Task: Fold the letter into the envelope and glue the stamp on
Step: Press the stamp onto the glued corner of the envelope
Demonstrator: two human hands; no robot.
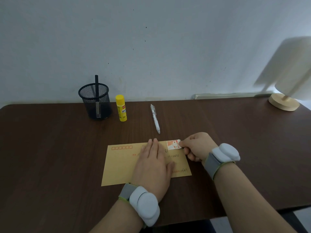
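Observation:
A yellow-brown envelope (121, 163) lies face up on the dark wooden table (50, 148), with red postcode boxes at its top left and handwriting across it. My left hand (153, 163) rests flat on the envelope's middle, fingers together. An orange and white stamp (173, 145) sits at the envelope's top right corner. My right hand (196, 146) pinches the stamp's right edge between thumb and forefinger. The letter is not visible.
A yellow glue stick (121, 108) stands capped beside a black mesh pen holder (96, 101) with a black pen in it, at the back left. A white pen (155, 118) lies behind the envelope. A lamp with a wooden base (284, 101) stands at the back right.

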